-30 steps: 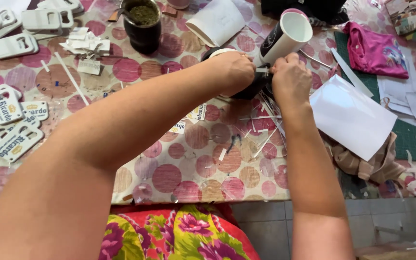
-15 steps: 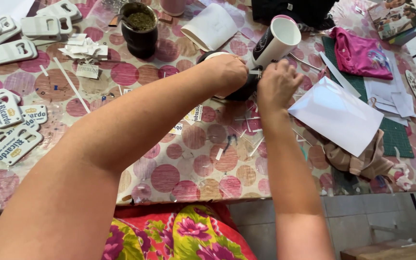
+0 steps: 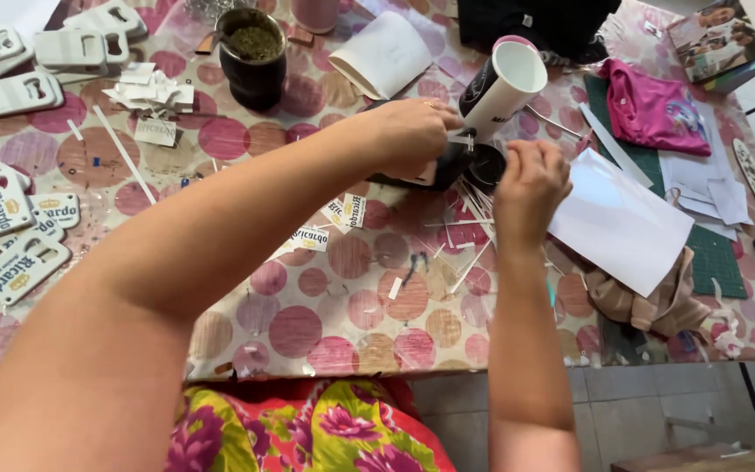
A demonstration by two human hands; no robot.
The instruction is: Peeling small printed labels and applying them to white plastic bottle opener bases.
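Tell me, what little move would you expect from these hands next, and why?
Probably the right hand draws the thin white strip away toward itself. The left hand rests on a dark object beside the tilted white mug, and loose white strips already lie below on the dotted tablecloth.

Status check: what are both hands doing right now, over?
Left hand on black holder. Right hand pinched beside it. White mug tilted above. Paper strips scattered below.

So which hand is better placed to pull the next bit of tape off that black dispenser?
Probably the right hand: it hovers free beside the black tape dispenser, fingers pinched together. The left hand rests on top of the dispenser, steadying it beside the white mug.
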